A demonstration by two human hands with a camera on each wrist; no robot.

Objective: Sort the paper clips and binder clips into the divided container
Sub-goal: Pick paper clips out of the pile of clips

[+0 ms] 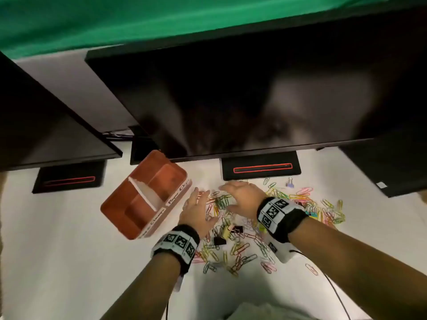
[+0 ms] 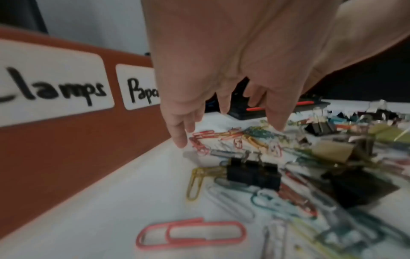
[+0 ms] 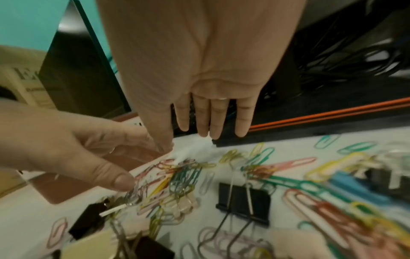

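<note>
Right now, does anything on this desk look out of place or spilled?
Yes. Paper clips and binder clips lie scattered, mixed, on the white desk, none visibly in the brown divided container. One purple binder clip sits apart near the monitor stand.

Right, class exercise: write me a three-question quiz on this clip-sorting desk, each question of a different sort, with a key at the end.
1. True or false: the divided container already holds a heap of paper clips.
2. Multiple choice: where does the container stand relative to the clip pile? A) on the person's left of it B) on the person's right of it C) on top of it
3. Short answer: what is the left hand doing, and what is the right hand doing?

Key
1. False; both compartments look bare.
2. A
3. Both are spread open over the paper clips, gripping nothing; the left thumb reaches down to the clips.
</note>
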